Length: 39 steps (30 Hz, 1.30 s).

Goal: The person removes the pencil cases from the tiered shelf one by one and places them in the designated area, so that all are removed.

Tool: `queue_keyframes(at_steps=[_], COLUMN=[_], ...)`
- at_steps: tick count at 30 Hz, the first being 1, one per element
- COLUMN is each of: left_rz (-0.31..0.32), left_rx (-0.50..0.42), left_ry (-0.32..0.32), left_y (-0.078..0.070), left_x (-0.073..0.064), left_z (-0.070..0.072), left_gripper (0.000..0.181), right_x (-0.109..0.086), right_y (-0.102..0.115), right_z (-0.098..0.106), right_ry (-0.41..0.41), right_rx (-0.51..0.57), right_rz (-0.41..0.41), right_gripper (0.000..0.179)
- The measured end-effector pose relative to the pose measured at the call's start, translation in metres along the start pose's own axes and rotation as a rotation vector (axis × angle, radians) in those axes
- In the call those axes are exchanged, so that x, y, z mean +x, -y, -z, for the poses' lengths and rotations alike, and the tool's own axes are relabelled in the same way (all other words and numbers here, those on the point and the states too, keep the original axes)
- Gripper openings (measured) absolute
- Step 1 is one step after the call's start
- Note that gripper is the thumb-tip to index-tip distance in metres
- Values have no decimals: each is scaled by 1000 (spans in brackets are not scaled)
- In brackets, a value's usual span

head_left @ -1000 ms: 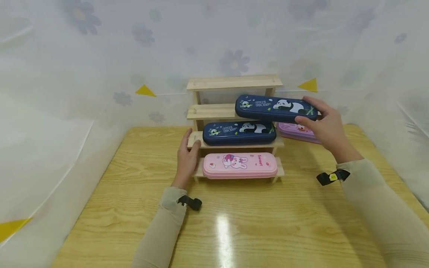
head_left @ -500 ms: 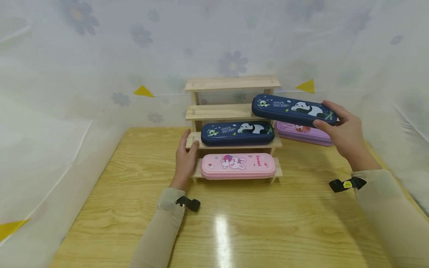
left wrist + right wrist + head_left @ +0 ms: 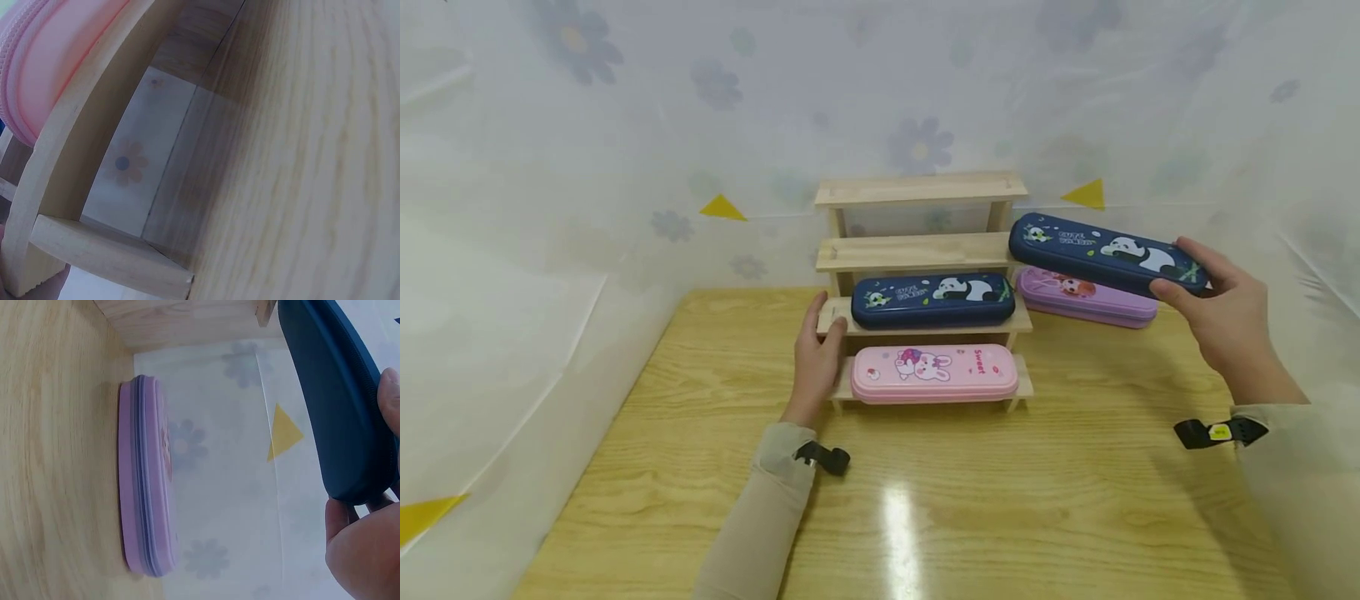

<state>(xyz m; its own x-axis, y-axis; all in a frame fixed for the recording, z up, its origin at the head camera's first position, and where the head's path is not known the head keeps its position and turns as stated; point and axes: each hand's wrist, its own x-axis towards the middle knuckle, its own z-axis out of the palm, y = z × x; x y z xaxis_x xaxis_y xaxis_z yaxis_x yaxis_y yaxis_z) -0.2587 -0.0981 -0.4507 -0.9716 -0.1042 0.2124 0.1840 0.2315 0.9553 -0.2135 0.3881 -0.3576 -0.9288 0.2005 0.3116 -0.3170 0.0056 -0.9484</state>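
Observation:
My right hand (image 3: 1232,321) pinches the right end of a navy pencil case (image 3: 1105,252) with a panda print, holding it in the air, tilted down to the right. Its left end is beside the right end of the second-highest step of a wooden tiered stand (image 3: 917,252). In the right wrist view the navy case's underside and zip show between thumb and fingers. My left hand (image 3: 816,358) grips the left end of the stand's lower steps. Another navy panda pencil case (image 3: 932,300) lies on the step by that hand, above a pink rabbit pencil case (image 3: 934,372) on the lowest step.
On the wood-grain table (image 3: 970,492), right of the stand, lies a purple pencil case (image 3: 1090,304), partly behind the held one. White flower-print sheeting (image 3: 760,108) with yellow triangles surrounds the table at the back and sides.
My right hand has moved to the right with the navy pencil case, off the second-highest step and over the purple one. My left hand stays on the stand.

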Motion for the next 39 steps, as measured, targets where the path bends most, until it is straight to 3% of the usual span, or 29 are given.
queue_keyframes(at_steps=[8, 16, 20, 24, 27, 31, 33, 39], left_rz=[-1, 1, -11, -24, -34, -40, -46, -47], left_rx=[-11, 1, -8, -15, -6, 5, 6, -10], left_ry=[3, -9, -15, -26, -30, -26, -24, -31], left_y=[1, 1, 0, 0, 1, 5, 6, 5], left_x=[1, 1, 1, 1, 1, 2, 2, 2], left_z=[0, 1, 0, -2, -2, -3, -4, -2], left_gripper=[57, 56, 56, 57, 57, 57, 57, 55], right_x=[-10, -15, -18, -20, -21, -25, -26, -24], right_y=[0, -4, -10, -20, -29, -40, -45, -53], right_z=[22, 36, 41, 47, 50, 55, 58, 59], right_ry=[-64, -110, -116, -89, -70, -45, -20, 52], right_rx=[-105, -205, -366, -431, -397, -493, -563, -605], right_rz=[-76, -86, -126, -182, -222, -268, -268, -246], right_gripper=[65, 64, 64, 64, 65, 66, 66, 66])
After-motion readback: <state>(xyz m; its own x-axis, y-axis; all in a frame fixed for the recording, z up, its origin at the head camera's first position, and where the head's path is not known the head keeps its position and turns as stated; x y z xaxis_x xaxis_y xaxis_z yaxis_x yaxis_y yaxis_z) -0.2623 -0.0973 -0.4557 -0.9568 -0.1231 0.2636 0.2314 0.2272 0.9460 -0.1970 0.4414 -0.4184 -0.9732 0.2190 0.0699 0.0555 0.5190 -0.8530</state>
